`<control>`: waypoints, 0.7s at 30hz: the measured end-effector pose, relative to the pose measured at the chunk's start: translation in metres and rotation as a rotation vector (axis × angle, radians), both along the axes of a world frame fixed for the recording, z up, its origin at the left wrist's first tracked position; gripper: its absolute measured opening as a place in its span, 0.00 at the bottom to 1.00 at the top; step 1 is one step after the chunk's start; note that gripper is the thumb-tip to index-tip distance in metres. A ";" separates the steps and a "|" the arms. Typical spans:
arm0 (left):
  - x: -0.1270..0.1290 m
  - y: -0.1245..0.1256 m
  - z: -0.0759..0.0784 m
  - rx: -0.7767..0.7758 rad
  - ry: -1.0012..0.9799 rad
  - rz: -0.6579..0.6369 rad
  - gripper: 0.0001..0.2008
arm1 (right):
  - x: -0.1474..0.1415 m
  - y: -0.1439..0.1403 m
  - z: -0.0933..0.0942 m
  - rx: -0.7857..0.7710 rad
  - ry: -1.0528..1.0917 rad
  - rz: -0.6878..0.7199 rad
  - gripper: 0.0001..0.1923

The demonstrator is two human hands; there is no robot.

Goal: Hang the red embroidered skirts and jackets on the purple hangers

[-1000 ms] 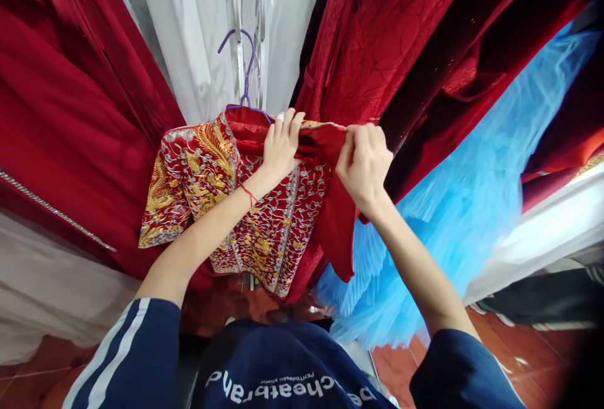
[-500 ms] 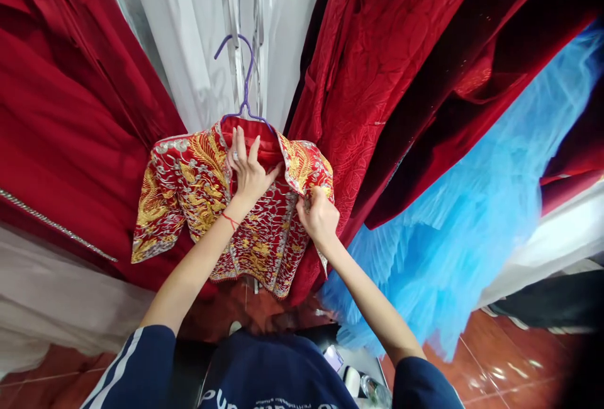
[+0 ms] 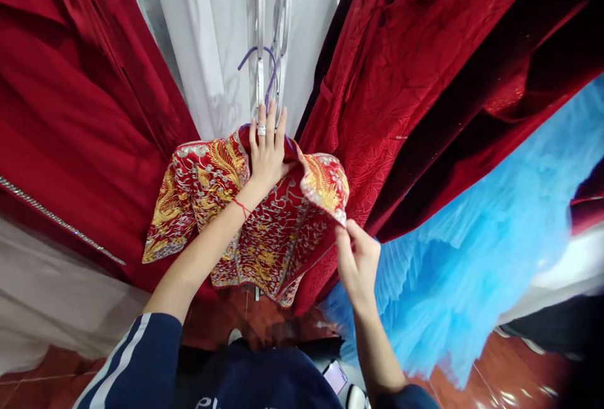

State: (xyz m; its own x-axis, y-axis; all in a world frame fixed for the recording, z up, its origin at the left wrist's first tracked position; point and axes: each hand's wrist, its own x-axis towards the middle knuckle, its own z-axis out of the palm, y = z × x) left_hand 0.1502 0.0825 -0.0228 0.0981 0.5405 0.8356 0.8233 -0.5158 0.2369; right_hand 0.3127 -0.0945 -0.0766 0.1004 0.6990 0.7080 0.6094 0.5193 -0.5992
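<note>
A red jacket (image 3: 264, 233) with gold and silver embroidery hangs on a purple hanger (image 3: 268, 75) in front of me. My left hand (image 3: 267, 154) lies flat on the jacket's collar, fingers stretched up to the hanger's neck, a ring on one finger and a red string at the wrist. My right hand (image 3: 356, 258) pinches the hem of the jacket's right sleeve (image 3: 325, 185) from below and holds it out to the side.
Dark red gowns (image 3: 70, 113) hang close on the left and more red velvet gowns (image 3: 425, 82) on the right. A white garment (image 3: 212, 50) hangs behind the hanger. Blue tulle (image 3: 472, 258) billows at the right. Red floor tiles (image 3: 495, 384) show below.
My left hand slid up from the jacket's chest to the collar and hanger neck. My right hand moved down and right along the sleeve to its hem. The right sleeve now shows its embroidered side.
</note>
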 end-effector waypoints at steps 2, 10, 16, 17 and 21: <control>0.003 0.002 -0.001 -0.020 -0.046 0.024 0.32 | -0.024 -0.019 0.005 0.021 -0.043 0.101 0.16; -0.037 -0.021 0.016 -0.038 0.164 -0.104 0.32 | -0.083 0.056 -0.057 0.038 -0.315 -0.186 0.11; -0.074 -0.057 0.014 -0.059 0.130 -0.120 0.36 | -0.075 0.054 -0.065 0.074 -0.350 -0.103 0.12; -0.081 -0.056 0.008 -0.047 0.055 -0.076 0.38 | -0.078 0.052 -0.066 0.078 -0.346 -0.114 0.12; -0.124 -0.026 -0.013 -0.078 -0.145 0.023 0.42 | -0.092 0.069 -0.076 -0.003 -0.390 -0.277 0.11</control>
State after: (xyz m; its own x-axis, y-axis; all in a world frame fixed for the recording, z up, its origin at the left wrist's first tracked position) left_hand 0.0264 0.0562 -0.0362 -0.0333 0.6047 0.7958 0.7888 -0.4730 0.3925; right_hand 0.2208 -0.0251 -0.1528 0.0109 0.6856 0.7279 0.9043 0.3039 -0.2998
